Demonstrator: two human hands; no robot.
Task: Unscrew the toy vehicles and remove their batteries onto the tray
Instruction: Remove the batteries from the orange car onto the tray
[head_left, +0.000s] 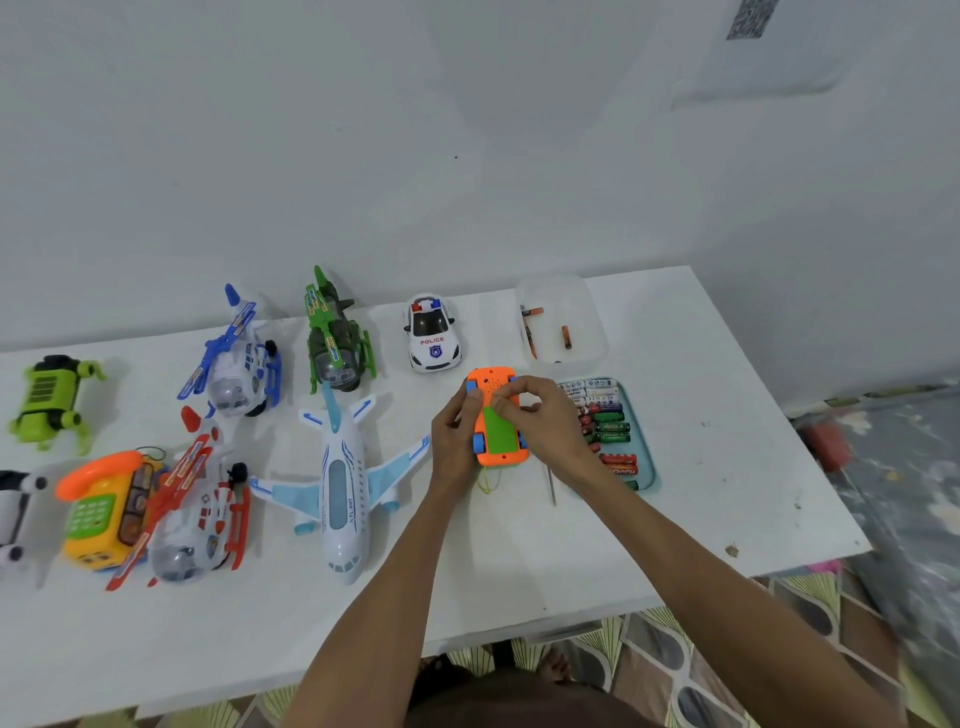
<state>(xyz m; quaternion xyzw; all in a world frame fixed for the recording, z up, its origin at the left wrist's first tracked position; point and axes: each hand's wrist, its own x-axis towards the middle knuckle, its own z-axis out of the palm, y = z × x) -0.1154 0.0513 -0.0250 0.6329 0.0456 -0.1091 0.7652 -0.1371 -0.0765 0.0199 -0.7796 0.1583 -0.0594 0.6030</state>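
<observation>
Orange plastic toy car with blue wheels (496, 415) is flipped belly-up on the white desk (519, 561), right of centre, just left of the teal battery tray (647, 470). Green rectangular battery cover (497, 428) looks seated still, so my read: cover-removal step.

How to do it well:
- Keep the car pinned flat; lift the cover from its far edge, not the middle, so the tabs don't snap.
- If it won't budge, check the screw is fully out. The thin metal screwdriver (551, 486) lies on the desk just near-right of the car, partly under the right forearm.
- Move cells straight right onto the tray; it's touching distance, no need to lift the car.

Hands:
- Left hand (454, 441) clamped on the car's left side, fingers curled round the edge and over the far-left wheel.
- Right hand (540, 423) fingertips pinched together on the far end of the green cover, near the speaker holes. Can't tell whether it holds a screw; too small.

Tray already carries rows of white, red and green cylindrical batteries (605, 415). The clear plastic tub (592, 317) on the far side holds a few orange cells. The white police car (432, 335) and white-and-blue toy airplane (340, 483) are upright and untouched.
</observation>
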